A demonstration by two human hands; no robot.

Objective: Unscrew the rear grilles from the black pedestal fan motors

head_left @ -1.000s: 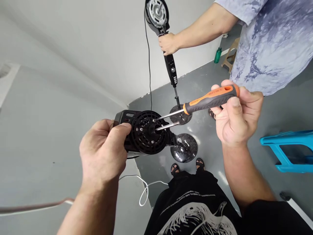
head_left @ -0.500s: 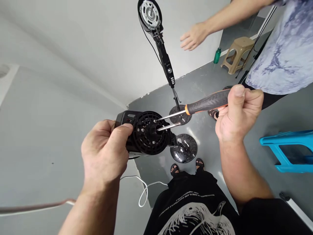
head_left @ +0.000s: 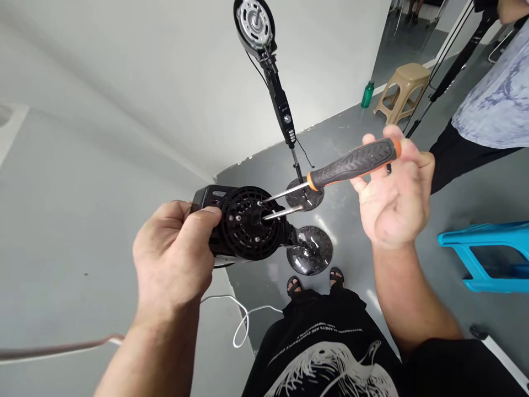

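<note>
A black fan motor housing (head_left: 202,201) with a round slotted front plate (head_left: 270,242) is gripped from the left by my left hand (head_left: 173,253), thumb on top near the plate's rim. Several silver screws dot the plate, and a threaded metal shaft (head_left: 283,213) sticks out of its centre. A screwdriver (head_left: 351,165) with a grey and orange handle has its tip at the plate's upper screw (head_left: 259,203). My right hand (head_left: 394,198) holds the rear of that handle loosely, palm turned up, fingers partly behind it.
Behind stands another fan (head_left: 279,99) with a bare motor, on a round black base (head_left: 293,197). A second round base (head_left: 309,259) is near my feet. To the right are a blue stool (head_left: 475,242), a beige stool (head_left: 407,77), a green bottle (head_left: 367,95) and another person (head_left: 491,105).
My right hand has loosened and turned its palm up, uncovering the rear of the screwdriver handle. The other person's outstretched arm has withdrawn to the right. The housing has barely shifted.
</note>
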